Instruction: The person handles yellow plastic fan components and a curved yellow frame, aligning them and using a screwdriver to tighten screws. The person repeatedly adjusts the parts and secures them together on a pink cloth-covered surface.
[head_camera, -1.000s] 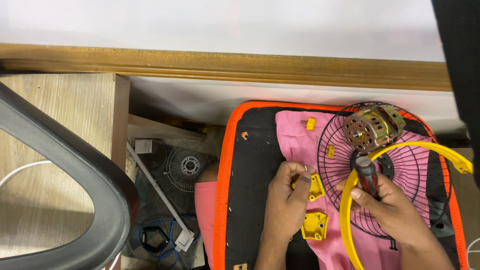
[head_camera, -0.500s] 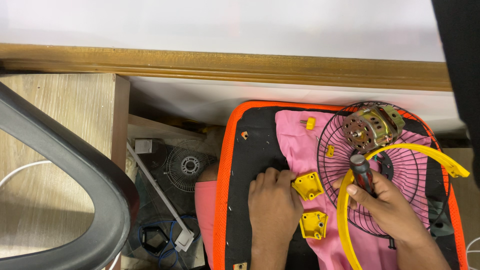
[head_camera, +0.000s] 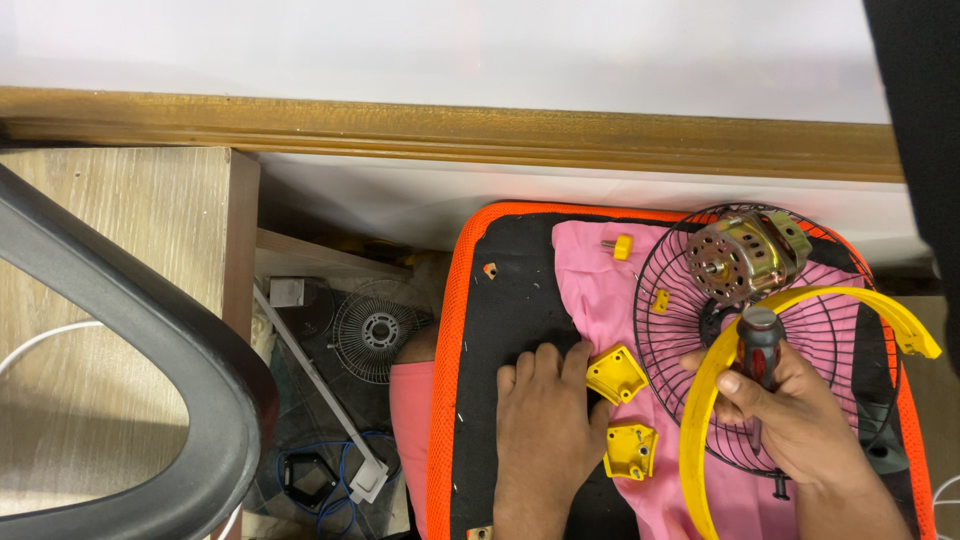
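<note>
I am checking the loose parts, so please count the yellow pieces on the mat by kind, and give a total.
Yellow brackets: 2, beside the left hand
Yellow curved ring: 1, by the right hand
Yellow knob: 1
Small yellow clip: 1
Total: 5

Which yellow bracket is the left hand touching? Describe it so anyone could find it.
On the pink cloth over the orange-rimmed mat, two yellow brackets lie left of the fan guard. It is the upper bracket, against the left hand; the lower bracket lies below it.
</note>
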